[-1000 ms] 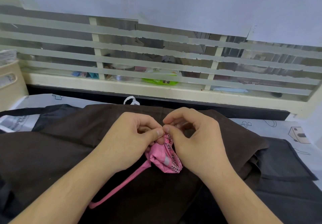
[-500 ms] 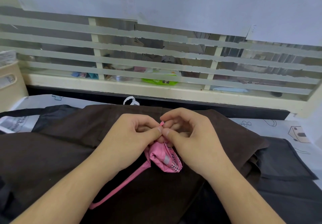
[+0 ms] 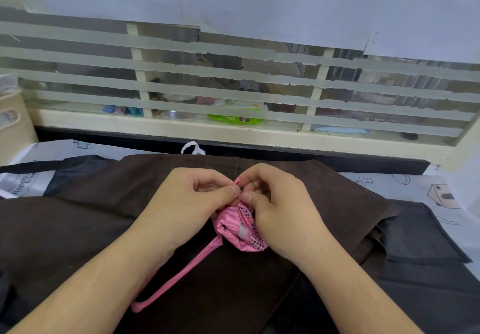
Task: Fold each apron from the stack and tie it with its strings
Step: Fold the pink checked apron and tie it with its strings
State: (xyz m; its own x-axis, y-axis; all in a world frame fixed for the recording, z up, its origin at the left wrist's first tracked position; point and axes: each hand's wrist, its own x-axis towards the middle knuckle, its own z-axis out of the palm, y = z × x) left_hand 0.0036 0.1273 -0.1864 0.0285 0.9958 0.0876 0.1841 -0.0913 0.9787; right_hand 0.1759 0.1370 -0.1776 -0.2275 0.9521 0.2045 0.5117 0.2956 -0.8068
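A small folded bundle of pink striped apron [image 3: 240, 232] lies on a spread dark brown apron [image 3: 91, 224]. My left hand [image 3: 192, 203] and my right hand [image 3: 280, 209] meet above the bundle's far end, thumbs and fingertips pinching a thin pink string end there. A loop of pink string [image 3: 179, 276] trails from the bundle toward the lower left, under my left forearm. The bundle's right side is hidden by my right hand.
Black aprons [image 3: 420, 250] lie beneath the brown one at right and far left. A printed sheet [image 3: 415, 185] covers the table. A white string loop [image 3: 192, 149] sits at the back edge. A barred window [image 3: 233, 87] rises behind, a beige bin [image 3: 13, 123] at left.
The fingertips have shifted slightly on the string at the bundle's top; a short pink string tip now pokes up between them. The bundle and the loop stay in place.
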